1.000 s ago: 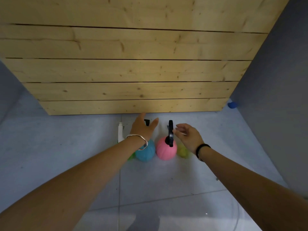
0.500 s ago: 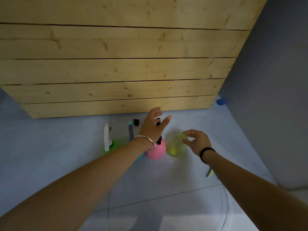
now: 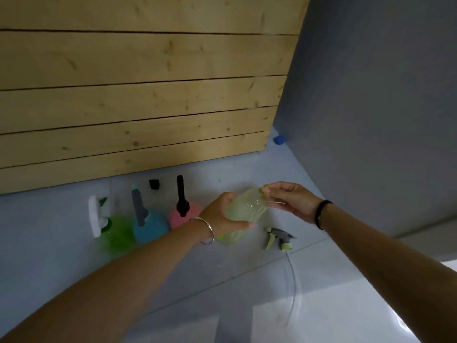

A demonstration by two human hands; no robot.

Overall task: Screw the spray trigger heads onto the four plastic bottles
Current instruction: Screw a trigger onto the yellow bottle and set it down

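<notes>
A pale yellow-green bottle [image 3: 243,210] with no head on it is lifted off the floor and tilted. My left hand [image 3: 220,215] grips its body from the left, and my right hand [image 3: 289,198] pinches its neck. On the floor stand a green bottle [image 3: 117,232] with a white trigger head [image 3: 95,216], a blue bottle [image 3: 149,227] with a grey trigger head [image 3: 138,206], and a pink bottle [image 3: 195,215] with a black trigger head [image 3: 181,196]. A loose grey and yellow-green trigger head [image 3: 278,238] with a long clear tube [image 3: 294,288] lies on the floor below my right hand.
A wooden plank wall [image 3: 138,100] stands right behind the bottles. A grey wall [image 3: 371,107] closes the right side. A small black cap [image 3: 154,184] lies by the planks and a small blue object [image 3: 279,139] sits in the far corner. Grey floor tiles [image 3: 61,243] spread around.
The yellow-green bottle has been lifted from the floor; my left hand moved right off the pink bottle to grip it. The camera has swung, bringing the loose trigger head into view.
</notes>
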